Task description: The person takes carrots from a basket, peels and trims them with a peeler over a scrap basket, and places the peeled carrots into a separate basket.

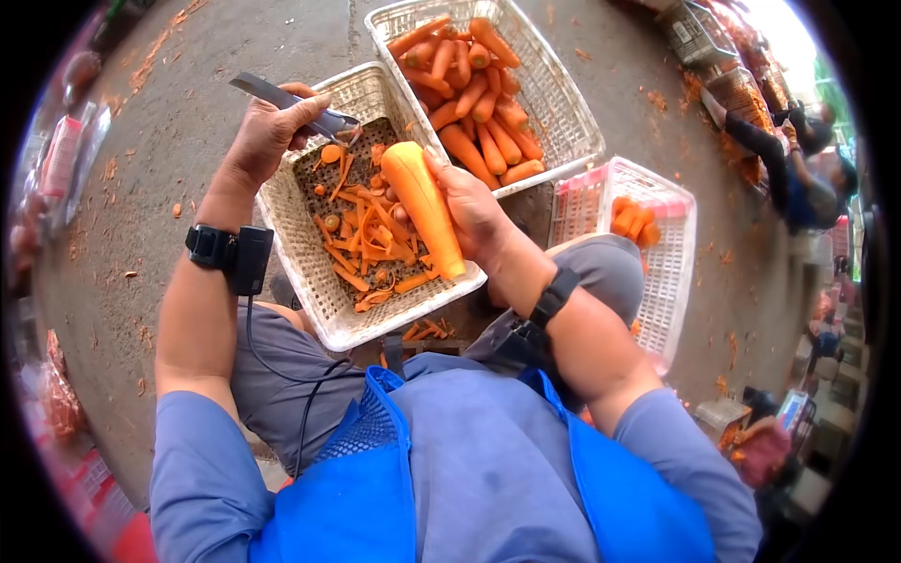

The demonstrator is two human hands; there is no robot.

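Closest to my view, across the bottom of the frame, is the blue vest (pixel 343 502), with a forearm rising on either side of it. I read both grips as closed: near the centre, the right hand (pixel 474 208) pinches a large carrot (pixel 415 202) along its right flank, though I can't tell how far the fingers reach underneath; at upper left, the left hand (pixel 272 131) is wrapped round a peeler (pixel 330 124). What matters most to me is how these two sit: the carrot's long axis runs from its thick end at upper left down to its narrower end at lower right, and the peeler's metal head lies just beyond that thick end, up and to the left, with a gap between them. So the carrot lies to the lower right of the left hand's grip, while the right hand is the nearer, already on it. Below the carrot I see a white basket (pixel 413 316) with peelings (pixel 371 235) inside. Farther off, a crate (pixel 574 127) at upper centre carries a heap of carrots (pixel 469 89), a pinkish-white crate (pixel 671 281) stands right of centre, and a seated person (pixel 815 197) shows at upper right.
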